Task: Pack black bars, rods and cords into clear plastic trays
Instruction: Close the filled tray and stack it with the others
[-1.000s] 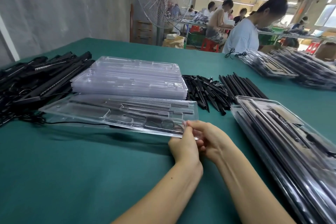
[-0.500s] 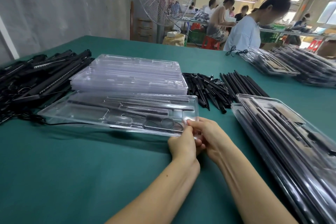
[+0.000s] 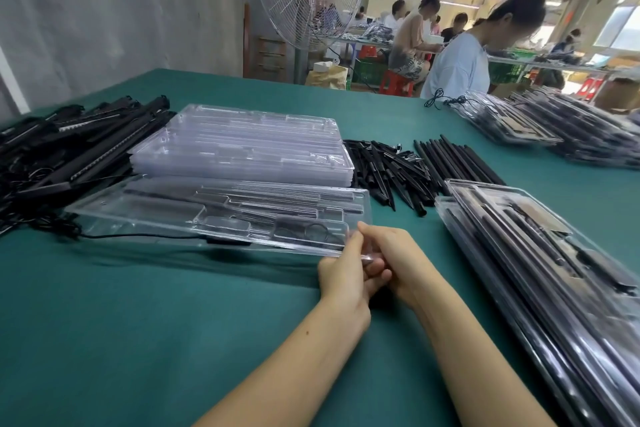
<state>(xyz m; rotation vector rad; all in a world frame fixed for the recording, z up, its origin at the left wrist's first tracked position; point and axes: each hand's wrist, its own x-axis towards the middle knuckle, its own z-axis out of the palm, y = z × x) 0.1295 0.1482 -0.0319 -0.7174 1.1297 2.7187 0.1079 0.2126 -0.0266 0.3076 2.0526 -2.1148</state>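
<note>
Hardly moved since a second ago: long clear plastic tray (image 3: 214,215) kept pinched at its near right corner by the fingers of left hand (image 3: 343,274) and right hand (image 3: 398,260), both curled onto the thin rim. Lying with long axis left to right over the green surface (image 3: 138,322), left end beside a heap of long black bars (image 3: 69,149). Showing dark strips and a coiled black cord (image 3: 313,232) through its moulded compartments; inside or underneath, cannot tell. Just behind, a stack of empty clear trays (image 3: 242,149). Further right, loose short black rods (image 3: 388,170), then longer black rods (image 3: 457,163) side by side. At right, stacked trays packed with black parts (image 3: 536,270).
</note>
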